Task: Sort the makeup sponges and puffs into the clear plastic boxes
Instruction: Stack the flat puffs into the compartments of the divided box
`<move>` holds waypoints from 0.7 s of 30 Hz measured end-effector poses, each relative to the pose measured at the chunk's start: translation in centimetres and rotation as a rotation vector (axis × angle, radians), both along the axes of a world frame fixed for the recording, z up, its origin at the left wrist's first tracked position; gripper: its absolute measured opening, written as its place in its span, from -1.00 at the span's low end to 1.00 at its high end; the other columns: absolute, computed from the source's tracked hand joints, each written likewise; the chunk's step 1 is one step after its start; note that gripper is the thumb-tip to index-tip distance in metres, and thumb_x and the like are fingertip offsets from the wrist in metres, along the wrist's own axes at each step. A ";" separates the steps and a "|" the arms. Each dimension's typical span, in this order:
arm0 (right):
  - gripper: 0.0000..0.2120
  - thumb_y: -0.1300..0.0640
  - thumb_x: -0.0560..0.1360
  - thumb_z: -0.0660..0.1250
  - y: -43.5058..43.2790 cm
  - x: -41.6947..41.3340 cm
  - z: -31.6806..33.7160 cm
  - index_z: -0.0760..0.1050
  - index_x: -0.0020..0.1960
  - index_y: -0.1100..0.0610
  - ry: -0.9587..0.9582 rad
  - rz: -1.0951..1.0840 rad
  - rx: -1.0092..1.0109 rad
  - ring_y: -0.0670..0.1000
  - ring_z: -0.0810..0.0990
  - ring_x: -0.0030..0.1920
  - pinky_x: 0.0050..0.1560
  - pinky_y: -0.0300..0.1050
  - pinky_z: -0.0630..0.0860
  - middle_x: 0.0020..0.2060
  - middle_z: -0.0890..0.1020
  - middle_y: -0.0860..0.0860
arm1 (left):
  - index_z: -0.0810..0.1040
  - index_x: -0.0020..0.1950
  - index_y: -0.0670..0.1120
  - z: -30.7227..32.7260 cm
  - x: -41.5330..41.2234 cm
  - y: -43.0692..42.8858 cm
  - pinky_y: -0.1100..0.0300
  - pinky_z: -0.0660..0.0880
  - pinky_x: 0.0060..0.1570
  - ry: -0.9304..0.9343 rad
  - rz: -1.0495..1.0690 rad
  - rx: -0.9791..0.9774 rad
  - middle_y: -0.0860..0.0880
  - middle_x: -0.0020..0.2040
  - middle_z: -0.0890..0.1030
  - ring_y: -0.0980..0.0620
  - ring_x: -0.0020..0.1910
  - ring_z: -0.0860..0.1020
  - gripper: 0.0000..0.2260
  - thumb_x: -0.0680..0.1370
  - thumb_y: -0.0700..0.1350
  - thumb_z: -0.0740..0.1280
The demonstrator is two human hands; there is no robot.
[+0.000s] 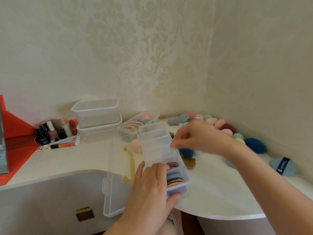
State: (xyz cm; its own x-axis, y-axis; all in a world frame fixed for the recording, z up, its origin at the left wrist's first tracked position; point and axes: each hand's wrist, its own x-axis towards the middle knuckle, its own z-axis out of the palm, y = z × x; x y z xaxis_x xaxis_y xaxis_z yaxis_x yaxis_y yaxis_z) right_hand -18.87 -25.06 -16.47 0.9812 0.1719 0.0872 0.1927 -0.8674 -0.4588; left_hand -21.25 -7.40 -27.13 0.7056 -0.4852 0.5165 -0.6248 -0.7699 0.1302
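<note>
While the left hand (150,185) grips, flat puffs (175,179) fill the clear box (156,139)

Home vanity corner: damask wallpaper (135,48), cosmetics (57,129)

Left hand (152,182) nearer, clasped round the clear box (156,139) end; right hand (201,138) beyond it, fingertips bunched, blurred.

The dark ribbon (282,165) across the blue-grey puff (288,168) on the table (220,184) carries white letters that begin with "6"; the rest is unclear. White print on a dark bottle (44,139) and marks on a yellow sticker (83,208) cannot be read.
</note>
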 end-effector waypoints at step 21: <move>-0.82 0.23 0.51 0.22 -10.2 6.6 -4.7 0.50 0.08 0.16 -0.212 -0.669 -0.232 0.14 0.55 -0.14 -0.21 -0.07 0.49 -0.12 0.58 0.13 | 0.57 0.00 0.08 0.9 -1.7 -2.3 0.29 0.51 -0.20 -0.183 0.032 0.158 0.13 -0.20 0.56 0.13 -0.27 0.54 -0.51 0.20 0.32 0.47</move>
